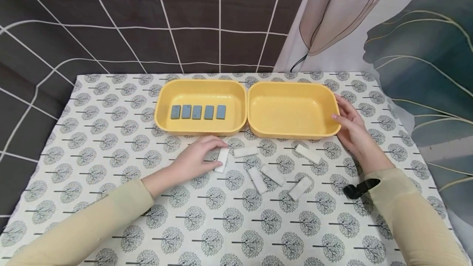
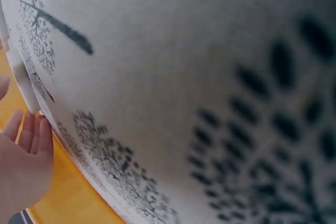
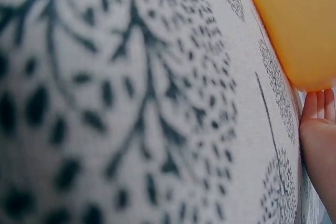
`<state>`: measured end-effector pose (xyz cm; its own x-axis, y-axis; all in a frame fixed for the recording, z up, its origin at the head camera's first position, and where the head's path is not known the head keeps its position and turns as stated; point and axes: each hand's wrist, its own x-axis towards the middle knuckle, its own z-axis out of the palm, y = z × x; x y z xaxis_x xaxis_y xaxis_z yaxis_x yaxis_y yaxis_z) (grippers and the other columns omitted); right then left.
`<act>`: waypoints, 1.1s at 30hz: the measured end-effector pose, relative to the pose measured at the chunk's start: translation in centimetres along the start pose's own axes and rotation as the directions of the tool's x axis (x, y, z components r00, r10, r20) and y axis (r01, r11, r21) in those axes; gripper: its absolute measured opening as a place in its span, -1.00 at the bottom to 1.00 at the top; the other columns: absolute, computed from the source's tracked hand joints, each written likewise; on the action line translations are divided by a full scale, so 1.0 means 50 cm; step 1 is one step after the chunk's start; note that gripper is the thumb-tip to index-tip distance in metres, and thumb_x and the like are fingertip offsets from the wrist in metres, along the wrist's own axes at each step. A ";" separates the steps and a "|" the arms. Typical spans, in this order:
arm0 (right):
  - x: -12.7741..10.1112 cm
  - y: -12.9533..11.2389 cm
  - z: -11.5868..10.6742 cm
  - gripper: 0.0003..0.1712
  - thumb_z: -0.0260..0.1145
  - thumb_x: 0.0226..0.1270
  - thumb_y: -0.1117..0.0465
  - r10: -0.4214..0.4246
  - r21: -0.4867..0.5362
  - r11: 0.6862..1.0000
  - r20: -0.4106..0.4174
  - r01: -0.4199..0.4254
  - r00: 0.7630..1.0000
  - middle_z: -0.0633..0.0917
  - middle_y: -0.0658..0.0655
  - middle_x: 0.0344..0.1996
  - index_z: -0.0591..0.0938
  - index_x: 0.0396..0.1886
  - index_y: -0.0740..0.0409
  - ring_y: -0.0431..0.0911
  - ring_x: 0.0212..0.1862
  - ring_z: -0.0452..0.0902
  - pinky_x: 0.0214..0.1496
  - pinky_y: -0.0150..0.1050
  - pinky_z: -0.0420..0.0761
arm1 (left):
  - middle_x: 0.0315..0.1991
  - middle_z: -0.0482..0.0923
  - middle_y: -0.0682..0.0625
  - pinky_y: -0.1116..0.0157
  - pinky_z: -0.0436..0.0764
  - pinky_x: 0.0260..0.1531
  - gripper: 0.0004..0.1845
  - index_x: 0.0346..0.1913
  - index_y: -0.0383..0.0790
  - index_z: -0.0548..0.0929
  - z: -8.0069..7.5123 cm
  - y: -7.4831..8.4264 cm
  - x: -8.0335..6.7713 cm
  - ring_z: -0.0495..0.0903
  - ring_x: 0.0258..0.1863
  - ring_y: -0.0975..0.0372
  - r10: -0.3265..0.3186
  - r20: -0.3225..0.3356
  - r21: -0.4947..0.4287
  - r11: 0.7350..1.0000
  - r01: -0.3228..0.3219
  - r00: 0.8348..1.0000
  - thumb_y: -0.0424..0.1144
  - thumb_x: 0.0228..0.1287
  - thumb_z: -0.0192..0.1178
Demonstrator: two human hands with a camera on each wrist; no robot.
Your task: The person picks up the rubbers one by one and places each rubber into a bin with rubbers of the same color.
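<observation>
A white block [image 1: 222,159] lying on the tree-printed cloth [image 1: 111,143], just in front of the left yellow tray [image 1: 162,106], is pinched at its near end by the fingers of the left hand [image 1: 196,157], apparently so that it can be lifted clear of the five other white blocks [image 1: 272,174] scattered nearby. The right yellow tray [image 1: 258,126], touching its neighbour, is steadied at its far corner by the right hand [image 1: 351,128], whose fingers are laid relaxed against the rim. Five grey blocks [image 1: 197,112] are lined up inside the left tray.
</observation>
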<state>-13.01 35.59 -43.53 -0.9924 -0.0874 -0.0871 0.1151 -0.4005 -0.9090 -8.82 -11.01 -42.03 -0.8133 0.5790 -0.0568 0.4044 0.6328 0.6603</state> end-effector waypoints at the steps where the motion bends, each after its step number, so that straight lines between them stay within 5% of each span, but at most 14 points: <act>1: 0.000 0.000 0.000 -0.22 0.10 0.52 0.59 -0.001 0.003 1.000 0.001 0.001 1.000 0.50 -0.11 0.42 0.33 0.63 0.01 -0.28 0.34 0.54 0.32 -0.42 0.68 | 0.38 0.60 -0.12 -0.13 0.39 0.59 -0.41 0.35 -0.20 0.63 -0.001 0.000 0.001 0.50 0.46 -0.06 0.002 0.002 0.007 1.000 -0.002 1.000 -0.21 0.27 0.50; 15: -0.001 0.001 -0.002 -0.24 0.06 0.53 0.60 -0.014 0.012 1.000 0.012 0.014 1.000 0.49 -0.08 0.44 0.33 0.63 0.03 -0.28 0.35 0.55 0.34 -0.43 0.66 | 0.41 0.58 -0.13 -0.10 0.36 0.62 -0.37 0.38 -0.24 0.59 -0.004 0.003 0.007 0.47 0.48 -0.05 0.013 0.064 0.065 0.998 -0.017 0.998 -0.15 0.29 0.49; 25: 0.002 0.001 -0.001 -0.25 0.06 0.52 0.61 -0.020 0.015 1.000 0.018 0.020 1.000 0.50 -0.08 0.43 0.36 0.60 0.04 -0.27 0.35 0.55 0.35 -0.43 0.66 | 0.32 0.64 -0.10 -0.11 0.43 0.57 -0.37 0.32 -0.18 0.64 -0.006 0.001 0.006 0.54 0.40 -0.03 0.017 0.017 0.049 0.999 -0.018 1.000 -0.18 0.19 0.56; 33: 0.001 0.002 -0.002 -0.24 0.05 0.54 0.61 -0.026 -0.008 1.000 0.024 0.027 0.999 0.49 -0.09 0.44 0.31 0.64 0.07 -0.30 0.37 0.53 0.37 -0.45 0.63 | 0.23 0.68 -0.08 -0.06 0.53 0.50 -0.51 0.23 -0.18 0.71 -0.009 -0.002 0.003 0.63 0.30 0.01 0.025 -0.035 -0.048 0.999 -0.027 0.999 -0.29 0.23 0.52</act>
<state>-13.06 35.62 -43.66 -0.9937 -0.0985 -0.0534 0.0883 -0.3953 -0.9143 -9.19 -11.21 -41.75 -0.8169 0.5766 -0.0142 0.4056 0.5919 0.6965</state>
